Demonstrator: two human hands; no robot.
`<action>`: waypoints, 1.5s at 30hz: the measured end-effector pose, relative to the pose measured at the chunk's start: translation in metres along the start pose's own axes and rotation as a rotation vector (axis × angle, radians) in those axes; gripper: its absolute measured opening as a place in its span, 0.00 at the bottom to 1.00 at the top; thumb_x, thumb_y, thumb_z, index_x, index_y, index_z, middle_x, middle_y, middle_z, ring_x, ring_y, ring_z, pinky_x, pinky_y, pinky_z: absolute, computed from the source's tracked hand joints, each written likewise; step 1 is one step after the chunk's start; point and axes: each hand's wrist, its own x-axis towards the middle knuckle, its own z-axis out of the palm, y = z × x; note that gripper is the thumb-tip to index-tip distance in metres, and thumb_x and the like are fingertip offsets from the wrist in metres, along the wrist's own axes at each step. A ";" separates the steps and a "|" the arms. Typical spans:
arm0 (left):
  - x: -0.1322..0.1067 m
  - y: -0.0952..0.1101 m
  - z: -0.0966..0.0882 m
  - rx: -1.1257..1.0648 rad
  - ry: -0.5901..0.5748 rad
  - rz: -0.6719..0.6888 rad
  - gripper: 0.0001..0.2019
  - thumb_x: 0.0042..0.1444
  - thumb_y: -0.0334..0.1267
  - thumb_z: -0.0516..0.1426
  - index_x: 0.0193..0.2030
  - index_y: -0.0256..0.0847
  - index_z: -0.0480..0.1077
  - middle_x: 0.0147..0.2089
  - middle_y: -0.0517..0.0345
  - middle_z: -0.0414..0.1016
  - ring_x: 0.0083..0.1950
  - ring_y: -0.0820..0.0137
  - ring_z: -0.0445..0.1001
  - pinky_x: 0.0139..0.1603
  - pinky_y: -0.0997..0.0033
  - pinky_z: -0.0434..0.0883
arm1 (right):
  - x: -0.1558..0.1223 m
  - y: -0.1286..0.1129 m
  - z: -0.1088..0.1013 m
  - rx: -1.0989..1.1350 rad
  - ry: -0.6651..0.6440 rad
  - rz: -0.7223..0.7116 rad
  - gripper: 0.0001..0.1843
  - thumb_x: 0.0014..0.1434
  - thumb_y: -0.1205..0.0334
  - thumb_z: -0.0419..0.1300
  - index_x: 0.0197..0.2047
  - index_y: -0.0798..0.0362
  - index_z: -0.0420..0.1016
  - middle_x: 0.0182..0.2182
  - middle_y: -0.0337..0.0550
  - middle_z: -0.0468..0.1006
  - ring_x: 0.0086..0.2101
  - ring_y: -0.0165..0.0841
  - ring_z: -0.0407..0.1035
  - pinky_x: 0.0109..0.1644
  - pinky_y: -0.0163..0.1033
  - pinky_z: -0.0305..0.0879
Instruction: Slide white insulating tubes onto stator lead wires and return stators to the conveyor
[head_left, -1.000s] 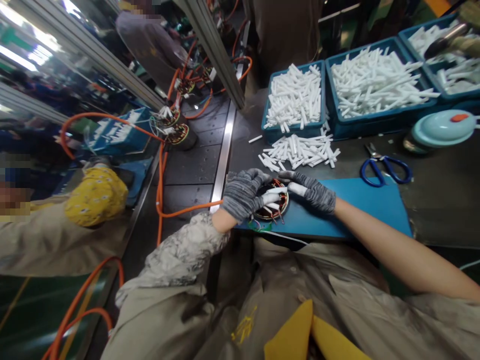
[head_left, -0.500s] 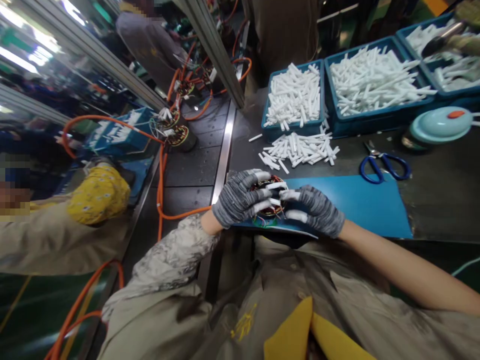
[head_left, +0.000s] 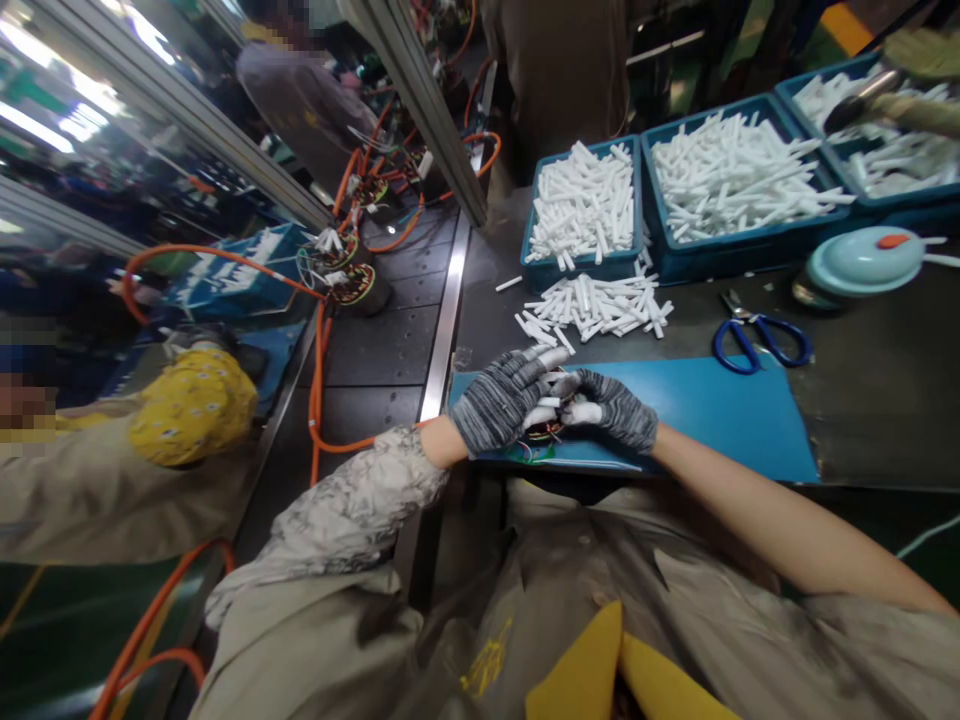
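While left grip spans coil, right grip half-curls against it.

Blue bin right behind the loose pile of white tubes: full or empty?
Full. White tubes heap up to the rim of the blue bin and hide its floor.

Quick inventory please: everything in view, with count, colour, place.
table: one, dark, centre and right
mat: one, blue, on table
wound part: one, dark and reddish, on mat
bins: at least three, blue, table's far side
loose tubes: many, white, near side of bins
scissors: one pair, blue handles, mat's far edge
lidded container: one, pale blue, beyond scissors
hoses: several, orange, left
wound units: at least two, dark, left
left bin: one, blue, left
coworkers: at least three, brown or grey clothes, left and ahead
left hand: one, grey glove, at wound part
right hand: one, grey glove, likewise
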 end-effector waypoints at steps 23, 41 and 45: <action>-0.014 0.017 0.010 -0.193 -0.034 -0.186 0.27 0.70 0.47 0.54 0.72 0.38 0.64 0.79 0.36 0.50 0.78 0.46 0.53 0.76 0.38 0.54 | 0.015 -0.021 -0.023 -0.181 -0.317 0.163 0.21 0.48 0.46 0.74 0.36 0.55 0.83 0.32 0.41 0.82 0.36 0.36 0.75 0.45 0.44 0.72; -0.026 -0.012 0.018 -1.115 -0.064 -0.044 0.21 0.69 0.50 0.55 0.63 0.47 0.74 0.81 0.58 0.46 0.80 0.56 0.49 0.77 0.54 0.57 | 0.024 -0.019 -0.021 0.074 -0.450 0.267 0.27 0.48 0.53 0.76 0.50 0.53 0.85 0.46 0.48 0.86 0.46 0.43 0.80 0.55 0.49 0.75; -0.023 -0.008 0.019 -1.300 -0.091 -0.109 0.21 0.65 0.51 0.59 0.60 0.46 0.77 0.81 0.57 0.45 0.79 0.53 0.54 0.75 0.53 0.61 | 0.022 -0.020 -0.018 0.117 -0.430 0.281 0.22 0.48 0.57 0.76 0.47 0.55 0.86 0.44 0.48 0.87 0.46 0.42 0.80 0.56 0.48 0.75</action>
